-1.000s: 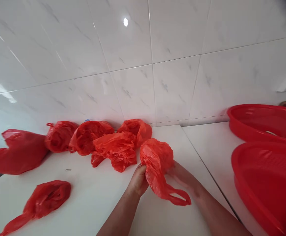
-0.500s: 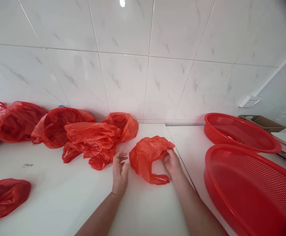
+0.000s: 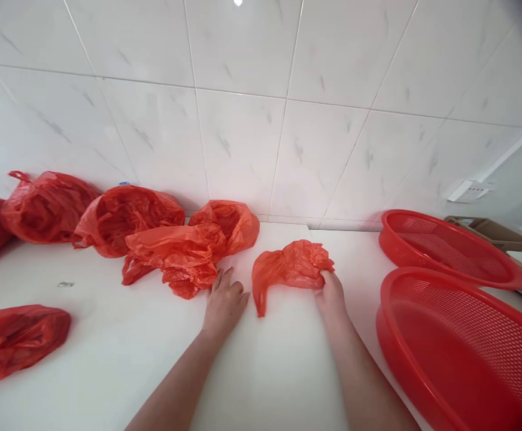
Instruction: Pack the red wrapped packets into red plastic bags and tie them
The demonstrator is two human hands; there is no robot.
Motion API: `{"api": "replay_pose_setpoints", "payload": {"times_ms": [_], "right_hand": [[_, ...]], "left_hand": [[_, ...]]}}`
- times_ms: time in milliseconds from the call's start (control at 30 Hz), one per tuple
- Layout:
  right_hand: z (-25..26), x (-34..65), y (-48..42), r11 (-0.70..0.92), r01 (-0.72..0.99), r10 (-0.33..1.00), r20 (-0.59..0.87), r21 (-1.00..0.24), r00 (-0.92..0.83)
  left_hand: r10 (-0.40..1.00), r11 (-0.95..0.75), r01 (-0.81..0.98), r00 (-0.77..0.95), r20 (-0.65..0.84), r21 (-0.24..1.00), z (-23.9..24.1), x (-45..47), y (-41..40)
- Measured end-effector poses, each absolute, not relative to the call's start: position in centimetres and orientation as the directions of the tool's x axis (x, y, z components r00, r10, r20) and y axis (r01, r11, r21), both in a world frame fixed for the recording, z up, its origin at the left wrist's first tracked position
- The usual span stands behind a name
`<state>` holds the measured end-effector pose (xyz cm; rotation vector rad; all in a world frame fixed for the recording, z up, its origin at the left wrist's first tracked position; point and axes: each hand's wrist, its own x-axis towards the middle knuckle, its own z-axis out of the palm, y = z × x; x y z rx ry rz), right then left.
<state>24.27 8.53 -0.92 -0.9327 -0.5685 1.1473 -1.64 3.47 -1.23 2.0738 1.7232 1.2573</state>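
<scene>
A crumpled red plastic bag (image 3: pixel 290 266) hangs over the white table, its right end pinched in my right hand (image 3: pixel 331 293). One narrow loop of it dangles down on the left. My left hand (image 3: pixel 225 301) is palm down with its fingers apart, close to the right edge of a heap of crumpled red plastic bags (image 3: pixel 175 254). Its fingertips reach the heap's edge; whether they touch it I cannot tell. Behind the heap lies a rounder red bag (image 3: pixel 236 224) with its mouth facing me.
Several stuffed red bags (image 3: pixel 49 206) line the tiled wall at the left. Another red bag (image 3: pixel 23 341) lies at the front left. To the right stand two red mesh baskets (image 3: pixel 393 299), with a brown box (image 3: pixel 497 233) behind them and a wall socket (image 3: pixel 470 191) above.
My left hand has turned palm down and moved toward the heap. The bag in my right hand has bunched up and its loop has swung left. The view has shifted slightly.
</scene>
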Motion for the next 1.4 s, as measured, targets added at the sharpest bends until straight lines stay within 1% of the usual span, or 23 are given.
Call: {"api": "replay_pose_setpoints", "payload": {"times_ms": [100, 167, 233, 367, 433, 500, 633, 700, 800, 867, 900, 933, 1000, 1067, 1133, 1167, 1200, 1233, 1267, 1300, 1333, 1367, 1400], "right_hand": [[-0.8, 24.3, 8.4, 0.123, -0.498, 0.935, -0.067, -0.858, 0.348], [-0.6, 23.4, 8.0, 0.102, -0.474, 0.949, -0.057, -0.875, 0.310], [-0.6, 22.1, 7.5, 0.072, -0.443, 0.969, -0.043, -0.894, 0.244], [-0.6, 20.7, 7.0, 0.013, -0.417, 0.995, -0.029, -0.909, 0.095], [-0.6, 21.4, 7.3, 0.001, -0.442, 0.992, -0.054, -0.897, 0.113], [-0.8, 23.0, 7.8, 0.022, -0.477, 0.978, -0.080, -0.878, 0.191], [-1.2, 26.2, 8.7, 0.093, -0.489, 0.937, -0.090, -0.867, 0.337], [-1.3, 27.1, 8.8, 0.109, -0.476, 0.924, -0.088, -0.873, 0.373], [-1.4, 27.5, 8.7, 0.108, -0.439, 0.914, -0.085, -0.892, 0.398], [-1.5, 27.4, 8.6, 0.105, -0.402, 0.906, -0.079, -0.910, 0.415], [-1.6, 27.3, 8.6, 0.102, -0.378, 0.902, -0.075, -0.920, 0.426], [-1.6, 27.2, 8.7, 0.098, -0.352, 0.896, -0.071, -0.931, 0.438], [-1.7, 27.0, 8.7, 0.085, -0.287, 0.880, -0.064, -0.954, 0.471], [-1.6, 26.7, 8.6, 0.063, -0.200, 0.849, -0.053, -0.978, 0.525], [-1.0, 26.2, 8.2, 0.051, -0.102, 0.801, -0.020, -0.993, 0.599], [-0.7, 25.8, 7.8, 0.063, -0.035, 0.769, 0.026, -0.997, 0.639], [-0.2, 25.2, 7.4, 0.094, 0.068, 0.734, 0.115, -0.993, 0.669], [0.3, 24.5, 6.9, 0.141, 0.195, 0.700, 0.237, -0.971, 0.673], [0.7, 23.6, 6.3, 0.204, 0.360, 0.666, 0.398, -0.911, 0.630], [1.1, 22.6, 5.8, 0.275, 0.517, 0.644, 0.554, -0.811, 0.528], [1.3, 21.5, 5.3, 0.345, 0.622, 0.641, 0.660, -0.703, 0.391], [1.4, 20.4, 4.8, 0.412, 0.678, 0.661, 0.712, -0.608, 0.237], [1.4, 19.4, 4.5, 0.466, 0.696, 0.691, 0.716, -0.546, 0.099]], "left_hand": [[0.860, -0.400, 0.464, -0.107, 0.499, 0.790, -0.2, -1.6, 3.2], [0.870, -0.432, 0.332, -0.092, 0.485, 0.838, 0.1, -0.6, 2.6], [0.869, -0.455, 0.374, -0.013, 0.495, 0.809, 0.0, 0.7, 2.0], [0.887, -0.391, 0.643, 0.073, 0.455, 0.659, -1.1, 1.5, 2.0], [0.906, -0.351, 0.681, 0.073, 0.417, 0.643, -1.4, 0.8, 2.4], [0.925, -0.305, 0.642, 0.024, 0.379, 0.703, -1.3, -0.2, 2.7], [0.953, -0.176, 0.355, -0.172, 0.249, 0.918, -0.9, -1.2, 2.9], [0.956, -0.129, 0.211, -0.233, 0.178, 0.969, -0.7, -1.2, 2.8], [0.942, -0.084, -0.036, -0.329, 0.068, 0.996, -0.8, -1.1, 3.0], [0.929, -0.079, -0.270, -0.369, -0.027, 0.960, -1.0, -1.1, 3.1], [0.928, -0.084, -0.400, -0.365, -0.075, 0.913, -1.0, -1.1, 3.3], [0.935, -0.085, -0.525, -0.335, -0.114, 0.847, -1.0, -1.1, 3.4], [0.967, -0.047, -0.719, -0.206, -0.148, 0.694, -0.9, -1.3, 3.6], [0.987, 0.030, -0.809, -0.069, -0.146, 0.587, -0.7, -1.4, 3.8], [0.992, 0.083, -0.825, 0.012, -0.129, 0.559, -0.5, -1.5, 3.9], [0.992, 0.094, -0.822, 0.033, -0.119, 0.562, -0.4, -1.5, 3.9], [0.993, 0.099, -0.817, 0.045, -0.108, 0.568, -0.4, -1.5, 3.8], [0.994, 0.102, -0.810, 0.056, -0.096, 0.578, -0.3, -1.5, 3.8], [0.994, 0.103, -0.803, 0.064, -0.086, 0.587, -0.3, -1.5, 3.8], [0.994, 0.104, -0.798, 0.072, -0.078, 0.593, -0.3, -1.5, 3.7], [0.994, 0.105, -0.798, 0.078, -0.071, 0.594, -0.3, -1.4, 3.6], [0.994, 0.106, -0.802, 0.086, -0.063, 0.587, -0.3, -1.4, 3.6], [0.994, 0.110, -0.810, 0.096, -0.055, 0.576, -0.3, -1.4, 3.5]]}}
